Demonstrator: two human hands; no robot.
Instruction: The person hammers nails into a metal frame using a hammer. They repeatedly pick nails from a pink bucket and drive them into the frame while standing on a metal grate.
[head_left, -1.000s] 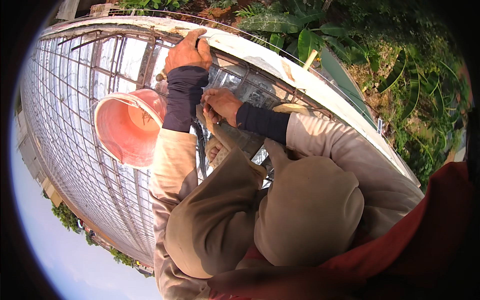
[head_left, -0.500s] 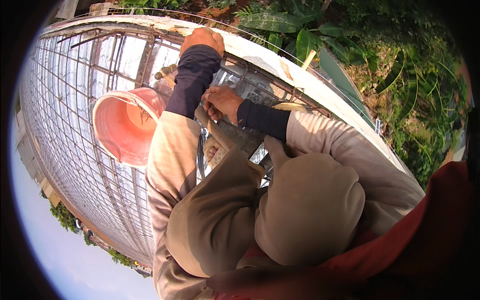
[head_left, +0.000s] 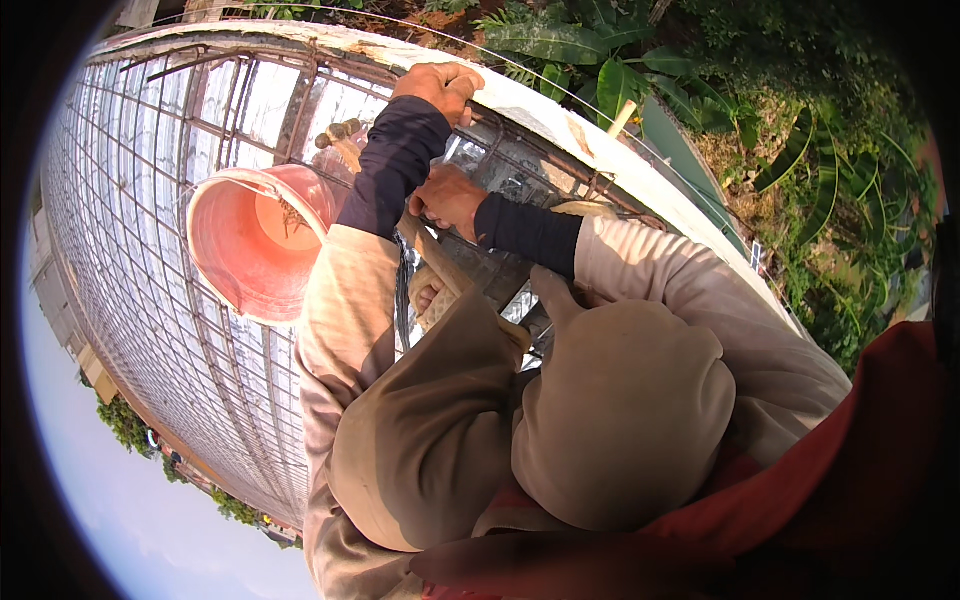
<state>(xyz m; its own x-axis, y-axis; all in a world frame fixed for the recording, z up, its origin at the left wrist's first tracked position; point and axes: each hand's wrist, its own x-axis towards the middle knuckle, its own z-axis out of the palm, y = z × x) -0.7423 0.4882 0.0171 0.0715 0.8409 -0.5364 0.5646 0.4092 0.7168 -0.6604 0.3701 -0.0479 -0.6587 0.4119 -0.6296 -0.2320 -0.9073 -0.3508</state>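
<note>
My left hand [head_left: 438, 88] is closed over the edge of the pale board [head_left: 540, 122] at the top, its fingers curled onto it. Nearer to me, my right hand [head_left: 452, 203] has its fingers curled in beside my left sleeve, above the steel bars; whatever it holds is hidden. Just below it lies a wooden strip [head_left: 436, 256]. Left of my left forearm a pinkish-orange bucket [head_left: 232, 262] lies tipped toward me, with thin wire pieces [head_left: 290, 216] inside. Behind the bucket sits what looks like a wooden-handled hammer [head_left: 345, 145].
A grid of rusty steel bars [head_left: 180, 240] over shiny sheeting stretches away to the left. My foot [head_left: 428, 295] rests beside the wooden strip, between my bent knees. Beyond the board, a thin line runs along the edge, with leafy plants [head_left: 620, 90] and a green panel [head_left: 680, 150] below.
My left hand has shifted right along the board, its fingers now lapping over its edge. The right hand has turned slightly, hiding its fingertips. The bucket looks nearly unmoved.
</note>
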